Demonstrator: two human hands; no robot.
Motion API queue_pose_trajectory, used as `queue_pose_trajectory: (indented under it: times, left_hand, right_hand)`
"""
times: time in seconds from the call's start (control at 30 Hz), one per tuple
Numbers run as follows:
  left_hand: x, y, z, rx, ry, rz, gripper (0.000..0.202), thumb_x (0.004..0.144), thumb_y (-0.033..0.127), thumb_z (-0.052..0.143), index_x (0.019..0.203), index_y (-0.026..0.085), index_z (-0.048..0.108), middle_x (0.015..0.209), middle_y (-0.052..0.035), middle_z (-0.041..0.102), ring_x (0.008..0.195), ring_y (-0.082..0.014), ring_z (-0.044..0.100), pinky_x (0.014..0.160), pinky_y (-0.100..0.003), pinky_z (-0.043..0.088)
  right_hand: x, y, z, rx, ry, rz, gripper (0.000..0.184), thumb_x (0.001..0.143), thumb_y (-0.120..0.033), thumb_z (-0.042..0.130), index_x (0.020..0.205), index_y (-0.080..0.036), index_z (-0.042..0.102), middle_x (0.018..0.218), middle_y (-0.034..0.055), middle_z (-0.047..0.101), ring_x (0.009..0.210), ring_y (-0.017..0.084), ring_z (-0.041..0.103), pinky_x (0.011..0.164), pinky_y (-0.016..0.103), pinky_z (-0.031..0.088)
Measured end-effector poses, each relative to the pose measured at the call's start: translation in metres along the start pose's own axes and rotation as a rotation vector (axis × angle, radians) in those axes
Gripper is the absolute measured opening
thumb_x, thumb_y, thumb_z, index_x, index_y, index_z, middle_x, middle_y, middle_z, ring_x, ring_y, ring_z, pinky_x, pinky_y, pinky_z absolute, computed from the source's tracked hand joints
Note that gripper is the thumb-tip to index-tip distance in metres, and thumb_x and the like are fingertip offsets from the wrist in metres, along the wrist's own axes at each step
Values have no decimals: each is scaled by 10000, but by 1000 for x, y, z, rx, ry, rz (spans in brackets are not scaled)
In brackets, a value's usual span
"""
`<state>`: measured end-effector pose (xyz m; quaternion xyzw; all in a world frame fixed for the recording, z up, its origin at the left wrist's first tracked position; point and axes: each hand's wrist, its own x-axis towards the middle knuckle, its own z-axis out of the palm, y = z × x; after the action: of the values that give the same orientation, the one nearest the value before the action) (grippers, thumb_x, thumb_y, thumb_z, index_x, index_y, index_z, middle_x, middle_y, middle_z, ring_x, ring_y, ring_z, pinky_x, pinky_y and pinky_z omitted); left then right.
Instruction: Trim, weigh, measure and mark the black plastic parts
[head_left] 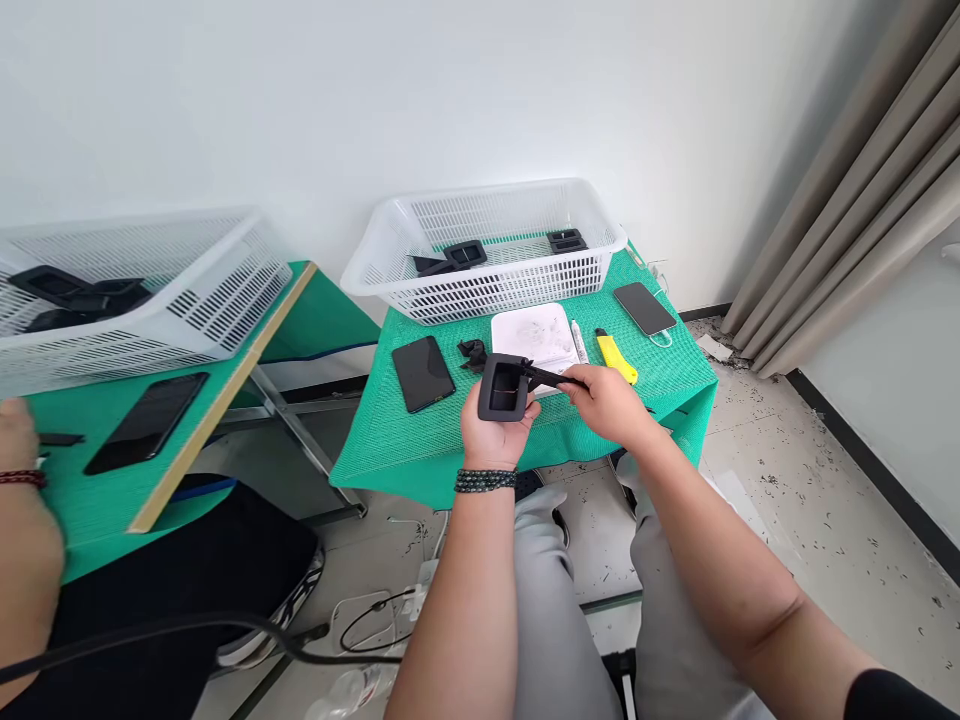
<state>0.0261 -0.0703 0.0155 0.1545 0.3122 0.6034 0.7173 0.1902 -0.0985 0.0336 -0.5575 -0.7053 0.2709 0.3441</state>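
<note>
My left hand [495,435], with a beaded bracelet at the wrist, holds a black square-framed plastic part [487,408] with a hollow middle. My right hand [609,405] is closed on the end of a thin black stick-like piece [547,378]. That piece reaches to the upper right corner of the framed part; whether the two are joined I cannot tell. Just behind my hands lies a white flat-topped device [534,332] with dark specks on it. A crumpled black scrap [472,354] sits left of it. On its right are a white marker-like tube [579,342] and a yellow utility knife [616,358].
A white basket [487,290] with several black parts stands at the table's back. One phone [423,374] lies left, another phone [645,308] right with a cable. At a neighbouring table [225,385], a co-worker's hand [15,440] shows. Dark shavings litter the floor [817,490].
</note>
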Motion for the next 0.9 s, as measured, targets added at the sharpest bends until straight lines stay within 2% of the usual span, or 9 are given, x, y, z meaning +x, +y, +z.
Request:
queue_pose_trajectory:
  times: [0.17,0.33,0.43,0.53,0.63,0.77,0.9]
  left_hand:
    - [4,-5,-5,-7,11,104,271,940,380,562,810,164,662,663,-29,628,492,-129,538,433,-236,399]
    - [10,-8,-11,-23,-9,109,281,953,390,557,831,167,677,688,-35,649,511,-128,561,433,-232,403]
    - [15,-10,-16,-17,13,146,242,956,399,608,907,179,697,779,-45,703,587,-138,624,470,-230,449]
    - [19,-13,-20,-9,9,267,127,935,356,706,996,245,703,1018,-33,762,800,-151,715,601,-234,551]
    - [20,-15,-22,11,-55,378,215,856,341,830,1029,313,705,1195,5,743,1019,-172,729,773,-293,627]
    - [19,-15,-22,7,-74,416,296,788,352,899,1024,325,721,1192,13,741,1059,-177,727,884,-345,650]
    - [19,-13,-20,36,-22,427,259,822,363,872,1036,336,730,1207,10,744,1084,-184,723,949,-387,646]
  right_hand:
    - [0,0,1,56,45,-17,192,990,-226,555,815,-203,629,710,-2,581,678,165,472,619,271,296]
    - [1,1,2,83,108,2,204,981,-286,559,798,-210,607,700,-3,578,658,163,471,606,278,301]
    - [3,3,3,134,151,37,246,962,-321,574,740,-217,552,663,-14,540,630,154,449,591,278,300]
    - [4,4,4,191,180,73,328,943,-372,600,673,-223,486,607,-30,463,604,146,413,573,280,285]
    - [4,3,4,206,182,111,405,921,-423,638,625,-227,443,582,-41,414,589,138,381,559,283,264]
    - [5,2,3,179,174,160,436,915,-443,662,609,-227,437,580,-45,415,583,133,373,554,283,258]
    - [5,4,2,139,143,173,413,928,-400,654,612,-224,455,565,-43,434,581,137,386,558,284,260]
